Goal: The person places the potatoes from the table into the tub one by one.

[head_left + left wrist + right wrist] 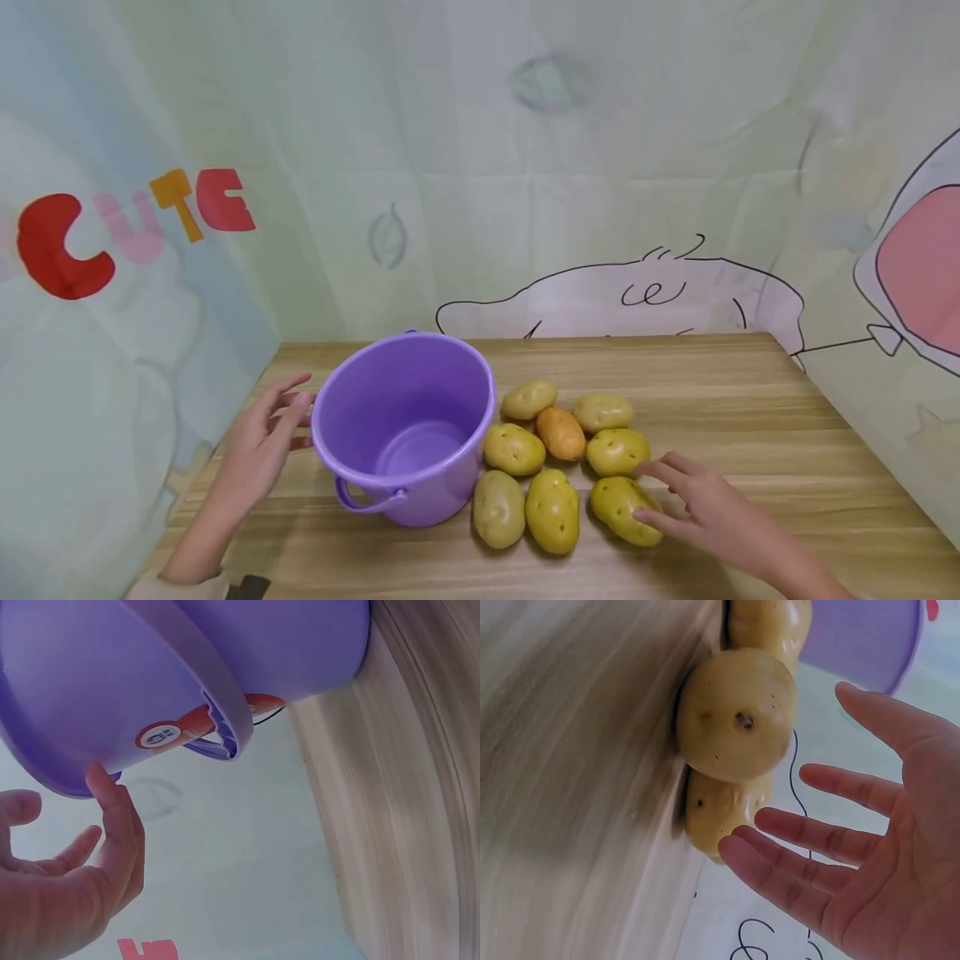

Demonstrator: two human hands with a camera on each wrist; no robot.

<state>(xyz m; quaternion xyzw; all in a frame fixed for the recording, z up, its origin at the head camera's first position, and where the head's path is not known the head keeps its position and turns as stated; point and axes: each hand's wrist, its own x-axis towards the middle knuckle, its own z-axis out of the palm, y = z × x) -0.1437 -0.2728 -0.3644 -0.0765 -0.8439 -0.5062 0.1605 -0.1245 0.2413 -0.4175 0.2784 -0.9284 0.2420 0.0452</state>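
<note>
A purple bucket point(442, 492) stands upright on the wooden table, its inside bare and its handle hanging down at the front. Beside its left rim is my left hand point(255, 446), fingers loosely bent; in the left wrist view a fingertip of this hand point(82, 877) overlaps the rim. Several yellow potatoes lie to the right of the bucket, around one more orange potato point(561, 433). My right hand point(712, 508) spreads thumb and fingers at the right side of the nearest right potato point(622, 508). In the right wrist view the palm shows, holding nothing.
The wooden table point(750, 417) ends at the back against a printed curtain point(337, 167), which also hangs along both sides. Potatoes sit close against the bucket's right side, including a pale one point(498, 510) at the front and another point(529, 399) at the back.
</note>
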